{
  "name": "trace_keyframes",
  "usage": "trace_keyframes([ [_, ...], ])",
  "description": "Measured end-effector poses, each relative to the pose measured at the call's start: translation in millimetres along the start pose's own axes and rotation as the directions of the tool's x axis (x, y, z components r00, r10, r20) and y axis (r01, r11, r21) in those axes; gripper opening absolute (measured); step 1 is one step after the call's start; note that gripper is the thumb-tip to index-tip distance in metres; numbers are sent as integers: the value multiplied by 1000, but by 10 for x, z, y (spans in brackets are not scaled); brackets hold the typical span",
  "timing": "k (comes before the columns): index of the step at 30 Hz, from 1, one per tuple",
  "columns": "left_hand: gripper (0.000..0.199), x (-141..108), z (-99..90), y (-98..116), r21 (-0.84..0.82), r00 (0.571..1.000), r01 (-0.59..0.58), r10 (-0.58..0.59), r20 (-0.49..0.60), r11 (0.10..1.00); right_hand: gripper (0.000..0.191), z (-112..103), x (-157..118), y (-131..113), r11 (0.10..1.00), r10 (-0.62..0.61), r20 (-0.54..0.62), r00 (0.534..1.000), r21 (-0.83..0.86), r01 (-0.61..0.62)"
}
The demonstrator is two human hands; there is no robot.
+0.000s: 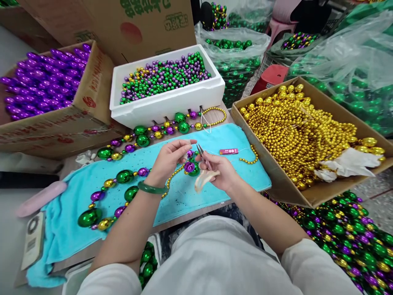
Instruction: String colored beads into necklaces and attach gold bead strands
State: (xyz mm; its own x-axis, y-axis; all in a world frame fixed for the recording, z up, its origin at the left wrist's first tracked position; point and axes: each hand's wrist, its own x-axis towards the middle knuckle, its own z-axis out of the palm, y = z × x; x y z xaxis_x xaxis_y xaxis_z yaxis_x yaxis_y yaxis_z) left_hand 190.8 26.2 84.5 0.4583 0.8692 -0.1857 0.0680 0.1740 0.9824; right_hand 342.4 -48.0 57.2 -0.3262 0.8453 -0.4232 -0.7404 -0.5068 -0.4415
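Note:
My left hand, with a green bangle at its wrist, pinches something too small to make out above the blue towel. In my right hand are small pointed scissors, their tips up beside my left fingertips. Pale cloth or tape hangs below them. Between my hands sit a purple bead and a green bead, joined to a gold bead chain. A strand of large green, gold and purple beads lies on the towel to the left, partly behind my left arm.
A white foam box of small beads stands at the back. Cardboard boxes hold purple beads at left and gold beads at right. Another strand lies before the foam box. A pink label rests on the towel.

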Motion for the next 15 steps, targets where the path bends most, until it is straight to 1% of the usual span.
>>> trace_keyframes([
  [5,23,10,-11,-54,27,999,0,-1,44,1000,23,4,34,-6,1000,-18,-46,999,4,18],
  [10,25,26,-10,-91,51,999,-24,22,30,998,25,19,55,-4,995,-85,-127,988,-53,79],
  [12,25,33,-9,-99,60,1000,-23,22,19,998,29,2,41,-14,986,-129,-153,980,-121,111],
  [13,25,36,-11,-102,61,1000,-20,20,11,998,31,-28,25,-22,974,-168,-169,971,-183,136],
  [14,25,37,-13,-102,61,1000,-18,18,4,998,33,-79,4,-30,945,-231,-191,954,-278,173],
  [15,25,37,-18,-100,59,1000,-18,18,-3,998,33,-155,-24,-37,886,-322,-217,921,-413,212],
])
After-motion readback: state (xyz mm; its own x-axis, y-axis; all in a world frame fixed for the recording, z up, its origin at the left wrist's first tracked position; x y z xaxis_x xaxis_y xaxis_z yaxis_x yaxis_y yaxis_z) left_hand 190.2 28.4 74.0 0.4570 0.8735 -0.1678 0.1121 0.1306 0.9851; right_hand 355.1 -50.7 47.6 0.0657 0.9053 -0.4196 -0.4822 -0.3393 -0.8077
